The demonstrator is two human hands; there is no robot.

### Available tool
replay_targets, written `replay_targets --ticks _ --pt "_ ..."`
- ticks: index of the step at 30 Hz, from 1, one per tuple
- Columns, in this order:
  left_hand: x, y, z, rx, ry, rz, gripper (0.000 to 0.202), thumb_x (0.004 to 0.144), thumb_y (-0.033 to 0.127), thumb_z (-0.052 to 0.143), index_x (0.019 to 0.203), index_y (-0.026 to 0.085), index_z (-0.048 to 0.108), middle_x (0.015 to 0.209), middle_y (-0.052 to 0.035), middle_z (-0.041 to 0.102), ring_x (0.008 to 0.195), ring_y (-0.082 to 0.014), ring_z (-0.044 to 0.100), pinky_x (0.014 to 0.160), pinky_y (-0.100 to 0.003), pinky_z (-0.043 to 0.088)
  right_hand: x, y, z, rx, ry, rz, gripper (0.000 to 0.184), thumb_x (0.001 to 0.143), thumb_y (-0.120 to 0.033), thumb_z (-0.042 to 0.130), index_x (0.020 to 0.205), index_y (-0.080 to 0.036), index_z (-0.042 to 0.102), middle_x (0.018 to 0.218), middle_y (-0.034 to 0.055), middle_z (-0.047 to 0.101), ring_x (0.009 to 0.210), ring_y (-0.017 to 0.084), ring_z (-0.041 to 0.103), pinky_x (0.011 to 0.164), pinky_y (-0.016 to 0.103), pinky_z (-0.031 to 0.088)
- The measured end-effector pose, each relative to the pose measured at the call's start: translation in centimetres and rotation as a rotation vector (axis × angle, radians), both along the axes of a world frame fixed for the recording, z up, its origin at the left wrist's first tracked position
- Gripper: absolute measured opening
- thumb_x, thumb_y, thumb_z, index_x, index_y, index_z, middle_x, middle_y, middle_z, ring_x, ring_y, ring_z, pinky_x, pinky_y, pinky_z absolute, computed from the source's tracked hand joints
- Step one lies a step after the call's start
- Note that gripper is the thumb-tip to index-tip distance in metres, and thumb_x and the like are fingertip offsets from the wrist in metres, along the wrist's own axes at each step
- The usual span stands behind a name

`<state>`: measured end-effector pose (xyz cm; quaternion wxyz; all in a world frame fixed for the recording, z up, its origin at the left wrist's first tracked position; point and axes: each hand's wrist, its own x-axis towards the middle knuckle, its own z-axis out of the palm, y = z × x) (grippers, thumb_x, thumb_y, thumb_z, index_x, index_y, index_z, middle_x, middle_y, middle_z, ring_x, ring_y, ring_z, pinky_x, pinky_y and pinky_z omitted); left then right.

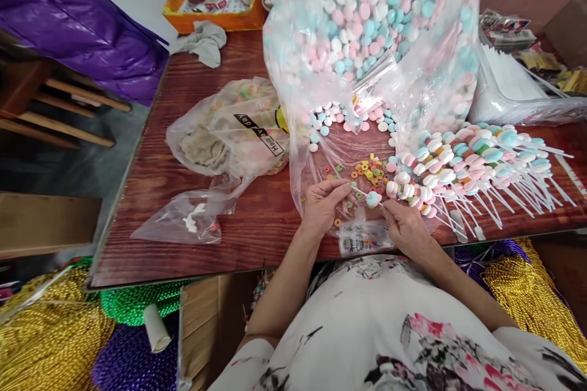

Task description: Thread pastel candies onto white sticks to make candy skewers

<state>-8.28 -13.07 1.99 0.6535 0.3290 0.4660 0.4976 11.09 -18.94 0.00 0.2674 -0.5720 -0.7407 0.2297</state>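
Observation:
My right hand (407, 226) is closed on the lower end of a thin white stick, and a pale blue and pink candy disc (373, 199) is threaded on it. At the stick's other end, the fingertips of my left hand (321, 204) pinch a small green candy ring (353, 184). Just beyond my hands lie loose coloured candy rings (376, 172) on clear plastic. To the right of them is a pile of candy skewers (472, 162), with discs and rings stacked on white sticks. A big clear bag (321, 79) spills pink, white and blue discs behind.
On the left of the wooden table (151, 208) lies a tied plastic bag (229, 128) of small rings. An orange tray (215, 18) and a grey cloth (204, 43) are farther back. A clear bin (499, 107) holds white sticks at the right. Beaded strands (55, 330) lie below.

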Motion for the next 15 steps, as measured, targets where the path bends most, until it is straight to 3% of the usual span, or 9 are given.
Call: replay_targets --ticks 6,10,15 --pt "-0.4 0.1 -0.3 -0.06 -0.141 0.026 0.025 0.056 0.027 0.087 0.074 0.014 0.073 0.056 -0.0012 0.067 0.047 -0.0083 0.058 0.037 -0.014 0.038 -0.1 -0.1 0.0 0.017 0.052 0.012 0.023 0.092 -0.015 0.042 0.073 -0.02 0.054 0.061 0.0 0.055 0.055 0.014 0.043 0.057 0.027 0.03" --pt "-0.4 -0.3 -0.5 -0.03 -0.183 0.069 0.035 0.054 0.02 0.087 0.087 0.017 0.075 0.071 0.0002 0.07 0.051 -0.0064 0.059 0.039 -0.014 0.039 -0.2 -0.2 -0.1 0.024 0.046 0.04 0.022 0.09 -0.013 0.041 0.073 -0.02 0.054 0.062 0.0001 0.056 0.055 0.014 0.044 0.057 0.027 0.031" --pt "-0.5 -1.0 -0.4 0.114 -0.028 0.029 0.05 0.059 0.019 0.086 0.107 0.021 0.072 0.072 0.0039 0.068 0.054 -0.006 0.061 0.048 -0.016 0.05 0.2 -0.7 -0.2 0.067 0.049 0.079 0.023 0.091 -0.012 0.041 0.078 -0.019 0.059 0.065 0.0022 0.06 0.057 0.015 0.05 0.058 0.027 0.035"
